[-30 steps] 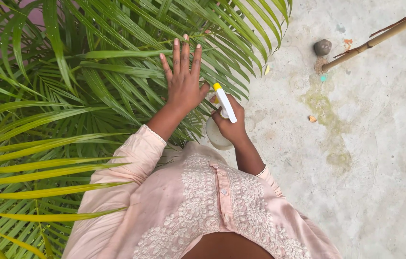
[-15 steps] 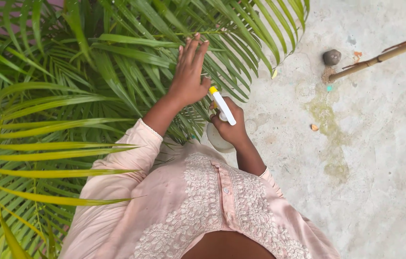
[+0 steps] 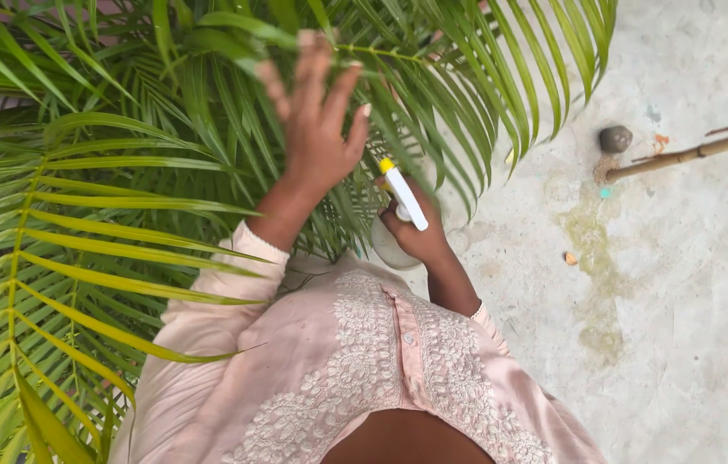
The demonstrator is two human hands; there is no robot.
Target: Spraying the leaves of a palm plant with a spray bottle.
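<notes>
- Among the palm leaves (image 3: pixel 123 215), left hand (image 3: pixel 317 129) was spread wide, parting fronds.
- Right hand (image 3: pixel 416 232) gripped a spray bottle (image 3: pixel 403 202), aimed leafward; no wet leaves visible yet.

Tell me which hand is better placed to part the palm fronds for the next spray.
Left, probably. The left hand is free, fingers spread, already up among the palm fronds. The right hand is lower, beside the fronds, gripping the spray bottle.
</notes>
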